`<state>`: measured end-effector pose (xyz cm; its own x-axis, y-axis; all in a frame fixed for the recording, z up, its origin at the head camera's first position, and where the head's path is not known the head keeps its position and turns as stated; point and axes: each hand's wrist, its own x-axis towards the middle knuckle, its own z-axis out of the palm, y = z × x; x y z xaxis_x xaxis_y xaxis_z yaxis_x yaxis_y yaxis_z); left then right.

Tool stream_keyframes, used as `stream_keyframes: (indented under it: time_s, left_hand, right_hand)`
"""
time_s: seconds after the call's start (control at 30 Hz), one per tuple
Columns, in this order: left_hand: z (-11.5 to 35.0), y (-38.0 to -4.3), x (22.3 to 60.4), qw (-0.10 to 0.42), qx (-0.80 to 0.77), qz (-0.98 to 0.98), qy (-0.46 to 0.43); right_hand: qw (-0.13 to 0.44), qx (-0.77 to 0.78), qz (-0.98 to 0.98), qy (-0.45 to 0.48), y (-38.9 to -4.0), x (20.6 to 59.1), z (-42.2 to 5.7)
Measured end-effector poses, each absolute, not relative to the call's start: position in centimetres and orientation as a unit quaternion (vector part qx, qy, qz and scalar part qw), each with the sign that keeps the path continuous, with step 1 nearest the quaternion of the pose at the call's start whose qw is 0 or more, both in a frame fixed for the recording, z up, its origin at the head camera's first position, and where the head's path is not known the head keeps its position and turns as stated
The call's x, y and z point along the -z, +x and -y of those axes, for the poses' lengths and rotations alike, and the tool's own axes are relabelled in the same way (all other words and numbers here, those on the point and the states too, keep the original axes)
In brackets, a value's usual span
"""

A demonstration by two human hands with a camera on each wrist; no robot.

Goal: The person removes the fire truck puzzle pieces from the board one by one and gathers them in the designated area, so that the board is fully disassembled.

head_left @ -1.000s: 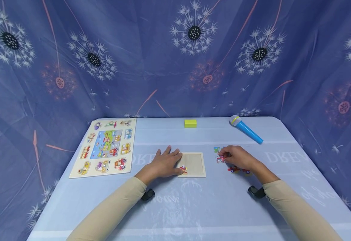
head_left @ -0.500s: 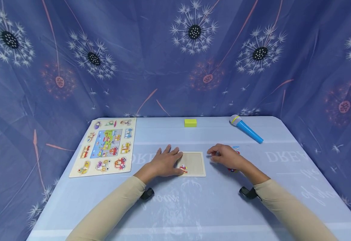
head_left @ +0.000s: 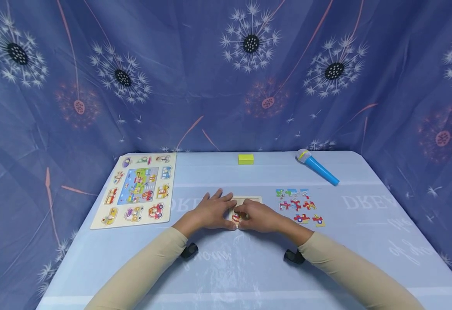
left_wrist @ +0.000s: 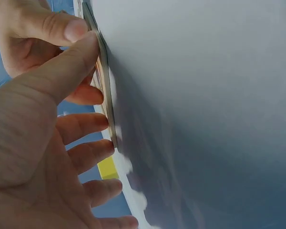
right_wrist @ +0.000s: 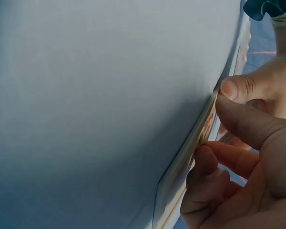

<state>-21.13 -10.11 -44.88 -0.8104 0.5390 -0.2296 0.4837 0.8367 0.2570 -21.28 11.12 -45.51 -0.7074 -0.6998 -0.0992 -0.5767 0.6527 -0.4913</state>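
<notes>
In the head view, a small wooden puzzle tray (head_left: 255,199) lies on the table between my hands. My left hand (head_left: 212,212) rests along its left edge, fingers spread and straight, with the thumb at the lower left corner. Over the tray, my right hand (head_left: 260,216) has curled fingers, its thumb almost meeting the left thumb. A red jigsaw piece (right_wrist: 209,120) sits inside the tray's lower left corner, between the right thumb and index finger, which pinch it. Much of the tray is covered by the right hand. Several loose jigsaw pieces (head_left: 295,205) lie in rows to the right.
A large vehicle puzzle board (head_left: 133,216) lies at the left of the table. Toward the back are a yellow block (head_left: 246,159) and a blue toy microphone (head_left: 320,170). A dark blue dandelion-print cloth (head_left: 195,64) hangs behind the table.
My right hand has moved left from the loose jigsaw pieces to the tray and onto the piece in its corner, uncovering the loose ones. The left hand has stayed on the tray.
</notes>
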Motion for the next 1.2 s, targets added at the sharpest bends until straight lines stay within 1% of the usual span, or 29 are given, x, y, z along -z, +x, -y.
stream_keyframes:
  time_s: [0.7,1.03,1.2]
  left_hand:
    - [10.1,-21.0,45.2,0.148,-0.096,-0.949,0.261]
    - [9.8,-21.0,45.1,0.155,-0.093,-0.948,0.261]
    - [9.9,-21.2,45.1,0.153,-0.081,-0.951,0.258]
  right_hand:
    - [0.154,0.305,-0.888,-0.309,-21.8,46.3,-10.5]
    - [0.142,0.301,-0.888,-0.318,-21.8,46.4,-10.8]
    - [0.141,0.300,-0.886,-0.324,-22.1,45.5,-12.0]
